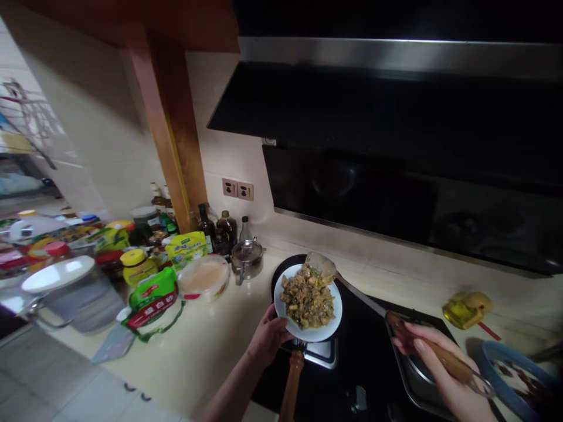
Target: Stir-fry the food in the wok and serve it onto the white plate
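Observation:
My left hand (269, 337) grips the left rim of a white plate (338, 313), thumb on top. Chopped, browned cooked food (308, 299) is heaped on the plate. In my right hand (444, 357) is a spatula (365, 299) with a wooden handle and a metal shaft. Its blade touches the food at the plate's far edge. Beneath the plate a dark frying pan (281, 268) sits on the stove, mostly hidden, its wooden handle (292, 378) pointing toward me. Whether the pan holds anything cannot be seen.
A black gas stove (347, 363) lies below, under a low dark range hood (373, 111). Left on the counter are a glass teapot (247, 258), a lidded tub (204, 278), a green-and-red bag (153, 299) and a large pot (83, 296). A blue basin (497, 351) stands at right.

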A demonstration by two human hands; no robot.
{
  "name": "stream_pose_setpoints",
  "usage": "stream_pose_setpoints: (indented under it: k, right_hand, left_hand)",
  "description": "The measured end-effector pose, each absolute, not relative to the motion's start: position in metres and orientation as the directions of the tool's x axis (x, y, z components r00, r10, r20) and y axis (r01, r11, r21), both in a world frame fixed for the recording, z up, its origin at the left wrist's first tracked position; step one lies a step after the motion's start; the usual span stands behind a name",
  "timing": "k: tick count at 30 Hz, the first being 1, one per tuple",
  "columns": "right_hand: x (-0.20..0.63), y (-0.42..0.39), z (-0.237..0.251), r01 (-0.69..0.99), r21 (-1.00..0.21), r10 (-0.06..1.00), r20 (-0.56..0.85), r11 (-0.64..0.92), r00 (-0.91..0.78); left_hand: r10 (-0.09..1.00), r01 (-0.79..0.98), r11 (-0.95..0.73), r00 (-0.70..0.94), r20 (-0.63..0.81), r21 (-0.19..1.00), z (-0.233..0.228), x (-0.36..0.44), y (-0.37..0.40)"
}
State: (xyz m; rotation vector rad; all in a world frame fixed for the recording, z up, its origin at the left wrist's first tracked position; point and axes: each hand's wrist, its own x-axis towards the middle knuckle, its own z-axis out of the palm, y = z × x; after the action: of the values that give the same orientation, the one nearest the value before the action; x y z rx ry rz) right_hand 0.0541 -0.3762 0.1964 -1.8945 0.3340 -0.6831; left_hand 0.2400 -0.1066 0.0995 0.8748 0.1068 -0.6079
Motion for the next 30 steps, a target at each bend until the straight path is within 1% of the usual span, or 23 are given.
stream_pose_setpoints:
  k: [2,4,6,10,12,15,17,18,19,21,23,24,26,28,30]
  right_hand:
    - [0.055,-0.372,0.201,0.090,-0.878,-0.502,0.350,-0.470,0.791]
    - [0.056,-0.368,0.206,0.108,-0.843,-0.463,0.391,-0.527,0.796]
    - [0.056,-0.364,0.211,0.133,-0.794,-0.391,0.429,-0.594,0.814]
    - [0.056,-0.361,0.217,0.179,-0.636,-0.236,0.511,-0.751,0.826]
    - [0.057,-0.361,0.218,0.200,-0.583,-0.194,0.542,-0.787,0.818]
    - [0.061,-0.361,0.221,0.222,-0.571,-0.163,0.546,-0.790,0.822]
    - [0.063,-0.360,0.223,0.218,-0.605,-0.187,0.534,-0.766,0.824]
    - [0.062,-0.360,0.224,0.211,-0.634,-0.219,0.529,-0.744,0.820]
    - [0.061,-0.360,0.224,0.198,-0.672,-0.265,0.521,-0.713,0.812]
    - [0.056,-0.360,0.221,0.157,-0.760,-0.392,0.486,-0.630,0.781]
    - [0.050,-0.363,0.213,0.108,-0.836,-0.518,0.428,-0.537,0.741]
    - [0.046,-0.365,0.207,0.083,-0.863,-0.563,0.395,-0.499,0.726]
    - [0.040,-0.369,0.195,0.041,-0.894,-0.603,0.334,-0.446,0.724]
    - [0.037,-0.371,0.187,0.012,-0.907,-0.605,0.291,-0.421,0.741]
    - [0.038,-0.370,0.185,0.012,-0.911,-0.603,0.283,-0.413,0.745]
  left_hand:
    - [-0.461,0.543,0.488,0.825,-0.326,0.683,0.099,0.239,-0.104]
    - [-0.471,0.539,0.490,0.825,-0.313,0.685,0.098,0.239,-0.102]
    - [-0.480,0.535,0.494,0.825,-0.299,0.685,0.098,0.239,-0.100]
    - [-0.479,0.542,0.494,0.822,-0.307,0.680,0.099,0.239,-0.098]
    - [-0.475,0.543,0.493,0.822,-0.313,0.679,0.099,0.239,-0.097]
    - [-0.479,0.545,0.493,0.821,-0.312,0.678,0.099,0.239,-0.096]
    - [-0.486,0.550,0.496,0.817,-0.310,0.672,0.097,0.239,-0.094]
    - [-0.488,0.552,0.499,0.816,-0.309,0.668,0.096,0.239,-0.093]
    - [-0.489,0.553,0.502,0.816,-0.310,0.664,0.095,0.239,-0.092]
    - [-0.481,0.551,0.510,0.819,-0.312,0.661,0.092,0.240,-0.091]
    - [-0.465,0.547,0.515,0.825,-0.321,0.660,0.089,0.240,-0.089]
    - [-0.459,0.544,0.518,0.828,-0.323,0.660,0.088,0.241,-0.087]
    - [-0.447,0.536,0.524,0.834,-0.323,0.662,0.085,0.242,-0.085]
    - [-0.436,0.525,0.528,0.842,-0.317,0.668,0.084,0.244,-0.081]
    - [-0.426,0.515,0.532,0.849,-0.313,0.672,0.083,0.245,-0.077]
